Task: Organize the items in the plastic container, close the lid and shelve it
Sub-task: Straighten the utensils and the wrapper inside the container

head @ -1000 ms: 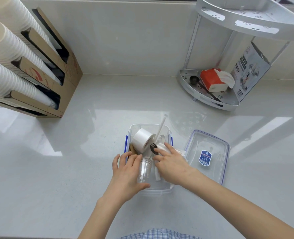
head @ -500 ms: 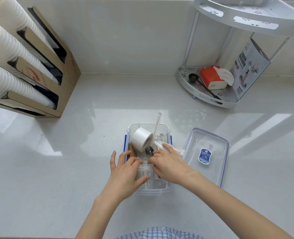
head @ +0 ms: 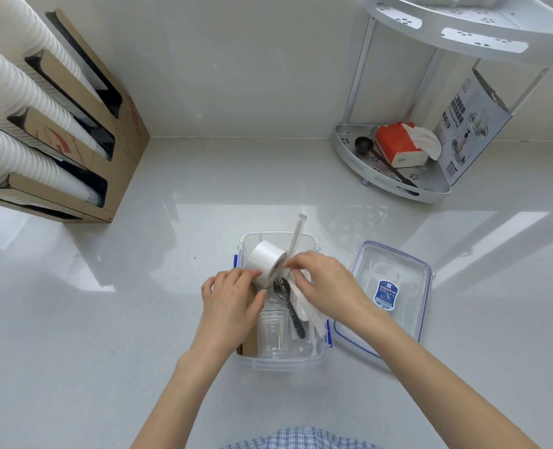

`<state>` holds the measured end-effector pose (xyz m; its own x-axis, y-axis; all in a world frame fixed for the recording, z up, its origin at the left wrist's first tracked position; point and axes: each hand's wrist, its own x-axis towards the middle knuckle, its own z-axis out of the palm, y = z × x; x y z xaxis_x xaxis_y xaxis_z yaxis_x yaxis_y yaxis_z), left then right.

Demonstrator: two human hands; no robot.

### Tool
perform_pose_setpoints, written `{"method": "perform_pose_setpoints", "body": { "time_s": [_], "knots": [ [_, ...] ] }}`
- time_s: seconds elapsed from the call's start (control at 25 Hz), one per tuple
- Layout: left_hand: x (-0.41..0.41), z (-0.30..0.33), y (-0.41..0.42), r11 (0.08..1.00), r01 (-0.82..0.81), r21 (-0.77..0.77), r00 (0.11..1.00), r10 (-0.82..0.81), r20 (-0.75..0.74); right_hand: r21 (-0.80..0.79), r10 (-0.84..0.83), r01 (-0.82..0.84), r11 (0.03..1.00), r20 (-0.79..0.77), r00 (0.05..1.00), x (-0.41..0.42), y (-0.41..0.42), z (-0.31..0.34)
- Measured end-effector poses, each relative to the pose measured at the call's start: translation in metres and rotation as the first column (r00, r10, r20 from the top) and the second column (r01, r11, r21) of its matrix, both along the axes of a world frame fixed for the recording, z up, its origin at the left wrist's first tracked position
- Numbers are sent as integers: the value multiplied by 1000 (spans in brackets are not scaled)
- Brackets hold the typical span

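The clear plastic container [head: 281, 362] with blue clasps sits open on the counter below me. Inside, a white tape roll [head: 265, 257] lies tilted at the far end, and a long wrapped straw [head: 297, 233] sticks out over the far rim. A clear cup [head: 272, 333] lies at the near end beside black cutlery [head: 289, 307] and white wrapped pieces. My left hand [head: 233, 306] cups the roll's near-left side, fingers and thumb on it. My right hand [head: 328, 286] pinches at the straw's lower end, right beside the roll. The lid [head: 395, 322] lies upturned to the right.
A cardboard dispenser [head: 84, 137] with stacks of white paper cups stands at the back left. A grey corner shelf rack [head: 395, 186] at the back right holds a red tissue pack, a black scoop and a box. The wall runs close behind.
My left hand has let go of the clear cup and moved up to the tape roll. My right hand has moved forward to the straw. The cup now lies in the near end.
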<state>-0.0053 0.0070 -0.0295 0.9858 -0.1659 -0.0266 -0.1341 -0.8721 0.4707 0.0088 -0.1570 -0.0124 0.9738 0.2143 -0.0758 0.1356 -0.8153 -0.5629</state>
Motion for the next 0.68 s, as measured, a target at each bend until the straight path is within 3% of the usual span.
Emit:
{"method": "perform_pose_setpoints", "body": {
  "time_s": [0.2,0.32,0.44,0.68],
  "knots": [
    [9,2,-13,986,65,-156,997,-72,-41,-150,-140,122,981,-122,983,-3,-14,4],
    [12,-3,-29,983,106,-153,981,-129,-144,-184,-158,125,975,-177,972,-13,-10,-1],
    [13,-8,-44,986,147,-82,966,-161,-204,-145,-205,182,973,-161,966,-16,-9,-6],
    [19,-12,-65,998,57,-26,948,-62,-312,25,-263,272,962,-187,947,-18,-13,-19]
  ]
}}
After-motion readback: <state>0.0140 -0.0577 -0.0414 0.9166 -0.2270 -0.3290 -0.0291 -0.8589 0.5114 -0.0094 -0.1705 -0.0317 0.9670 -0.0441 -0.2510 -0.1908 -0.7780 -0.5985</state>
